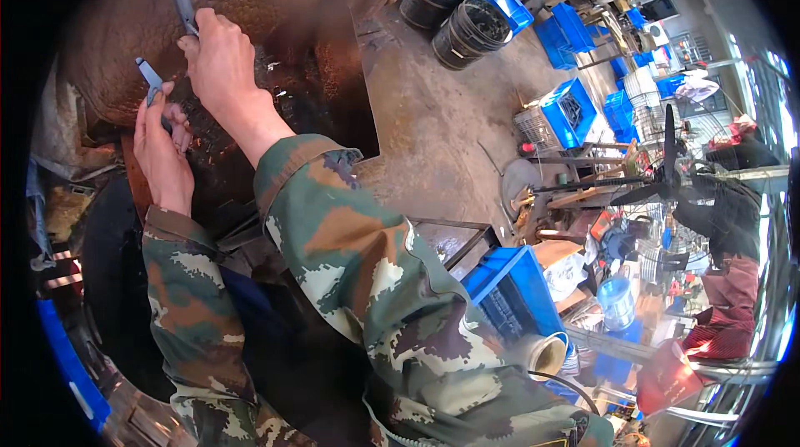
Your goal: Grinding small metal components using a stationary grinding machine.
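Note:
A large rounded copper-brown metal vessel (pixel 275 14) with a hammered, dimpled surface fills the upper left. My right hand (pixel 221 59) is closed around a grey metal tool (pixel 182 1) whose end sticks up above my fist, held against the vessel. My left hand (pixel 160 151) grips a smaller grey metal punch-like tool (pixel 151 79), its tip angled up toward the vessel's surface just left of my right hand. Both sleeves are camouflage cloth.
Two black buckets (pixel 454 14) stand on the rusty floor beyond the vessel. Blue plastic crates (pixel 571 109) sit at the right and one (pixel 512 293) near my elbow. A black fan (pixel 667 168) and another person (pixel 733 222) are at far right.

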Motion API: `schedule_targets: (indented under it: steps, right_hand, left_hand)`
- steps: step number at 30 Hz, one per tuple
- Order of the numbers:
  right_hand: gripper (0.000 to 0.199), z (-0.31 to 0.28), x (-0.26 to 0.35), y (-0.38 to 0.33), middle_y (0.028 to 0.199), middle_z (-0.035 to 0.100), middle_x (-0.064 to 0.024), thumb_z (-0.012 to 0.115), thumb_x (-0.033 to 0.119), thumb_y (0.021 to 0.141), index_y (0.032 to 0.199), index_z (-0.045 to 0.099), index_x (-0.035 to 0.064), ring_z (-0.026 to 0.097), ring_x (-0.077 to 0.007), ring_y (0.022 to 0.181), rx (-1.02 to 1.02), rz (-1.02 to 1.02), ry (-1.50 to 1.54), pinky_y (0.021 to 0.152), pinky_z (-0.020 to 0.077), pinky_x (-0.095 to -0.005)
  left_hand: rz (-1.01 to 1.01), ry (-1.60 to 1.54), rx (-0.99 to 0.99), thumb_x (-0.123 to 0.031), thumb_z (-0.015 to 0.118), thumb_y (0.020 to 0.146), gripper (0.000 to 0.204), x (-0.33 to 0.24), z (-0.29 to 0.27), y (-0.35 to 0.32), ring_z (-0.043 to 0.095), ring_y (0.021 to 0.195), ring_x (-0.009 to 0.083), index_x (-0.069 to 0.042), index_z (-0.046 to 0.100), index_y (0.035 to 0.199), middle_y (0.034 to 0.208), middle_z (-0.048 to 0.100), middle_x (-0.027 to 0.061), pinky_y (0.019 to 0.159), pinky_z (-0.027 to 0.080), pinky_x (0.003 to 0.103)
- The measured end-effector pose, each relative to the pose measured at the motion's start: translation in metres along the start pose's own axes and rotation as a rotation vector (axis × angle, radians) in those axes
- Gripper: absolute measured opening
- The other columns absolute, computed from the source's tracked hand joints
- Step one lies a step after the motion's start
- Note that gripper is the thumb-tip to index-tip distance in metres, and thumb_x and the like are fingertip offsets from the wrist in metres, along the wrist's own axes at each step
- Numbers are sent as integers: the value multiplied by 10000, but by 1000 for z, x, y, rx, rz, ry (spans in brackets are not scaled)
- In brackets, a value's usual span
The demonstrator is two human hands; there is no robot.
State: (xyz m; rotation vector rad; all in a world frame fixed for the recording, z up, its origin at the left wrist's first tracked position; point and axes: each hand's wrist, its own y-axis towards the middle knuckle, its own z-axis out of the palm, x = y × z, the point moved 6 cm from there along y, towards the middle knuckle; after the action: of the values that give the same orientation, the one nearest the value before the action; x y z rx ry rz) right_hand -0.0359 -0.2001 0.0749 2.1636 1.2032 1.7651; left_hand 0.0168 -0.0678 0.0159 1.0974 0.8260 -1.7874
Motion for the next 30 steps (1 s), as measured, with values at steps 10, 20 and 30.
schedule_targets:
  steps: [10,20,30]
  right_hand:
    - [233,-5,2,-2,864,615,-247,689,80,809,925,496,19,601,-480,832,-8,8,42,697,477,-553]
    - [218,-11,4,-5,864,601,-242,671,58,823,931,486,15,608,-477,825,6,-4,68,676,486,-548]
    - [238,9,0,0,839,635,-222,679,178,794,910,556,10,632,-432,834,47,-92,-21,711,511,-523]
  left_hand:
    - [-11,41,-54,-305,577,961,191,12,-25,17,345,533,-1,-125,642,970,716,530,-84,515,238,191]
    - [-10,70,-83,-287,545,982,184,16,-40,23,357,594,10,-129,640,973,749,536,-84,532,235,199]
    - [0,34,-51,-220,571,946,261,1,-38,20,490,650,47,-29,661,1099,811,580,-28,557,388,183]
